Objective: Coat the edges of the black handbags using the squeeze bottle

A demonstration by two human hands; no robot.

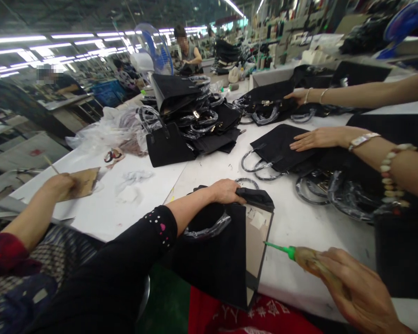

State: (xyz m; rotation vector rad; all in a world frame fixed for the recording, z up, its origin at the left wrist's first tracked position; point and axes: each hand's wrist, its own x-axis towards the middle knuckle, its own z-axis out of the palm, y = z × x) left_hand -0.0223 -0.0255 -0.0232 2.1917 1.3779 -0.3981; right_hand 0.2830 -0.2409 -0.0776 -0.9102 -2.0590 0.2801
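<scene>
A black handbag point(212, 253) lies across the near table edge, its side open on a beige inner panel point(256, 241). My left hand point(226, 191) is closed on a folded black flap at the bag's top. Plastic film wraps the bag's handle point(212, 228). In my right hand point(357, 287) is a glue bottle point(308, 260) with a green nozzle. The nozzle tip points left, at the edge of the beige panel; whether it touches cannot be made out.
Black handbags point(195, 120) are piled at the back. A co-worker's hand point(320, 138) rests on another bag point(282, 148) at right; another hand point(296, 96) reaches behind. At left a person's hand point(64, 183) holds a thin stick over brown card point(85, 183). Clear plastic point(101, 127) lies beyond.
</scene>
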